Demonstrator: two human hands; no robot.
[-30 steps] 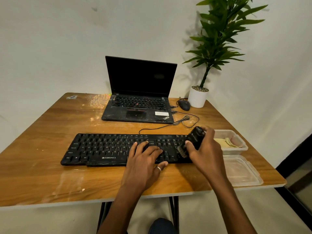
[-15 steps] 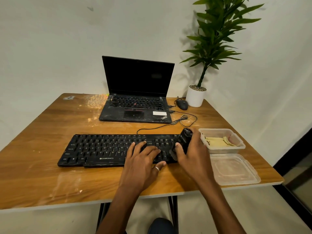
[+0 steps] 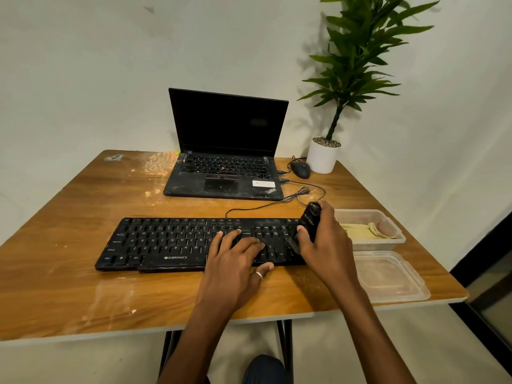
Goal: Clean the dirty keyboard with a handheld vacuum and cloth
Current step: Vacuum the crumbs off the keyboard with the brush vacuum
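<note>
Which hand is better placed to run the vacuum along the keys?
Right. The right hand grips the vacuum, its brush at the right end of the keyboard; the left hand lies flat on the keys.

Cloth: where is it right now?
In the head view, the yellowish cloth lies inside the clear tub, right of the keyboard, behind the loose lid.

Two bare hands side by side, forearms reaching in from 6 o'clock.
The left hand (image 3: 235, 261) lies palm-down, fingers spread and straight, its forearm angled toward 1 o'clock. At its 3 o'clock, the right hand (image 3: 329, 245) has its grip curled round a handheld vacuum (image 3: 311, 220), thumb on the 9 o'clock side, forearm angled toward 11 o'clock.
</note>
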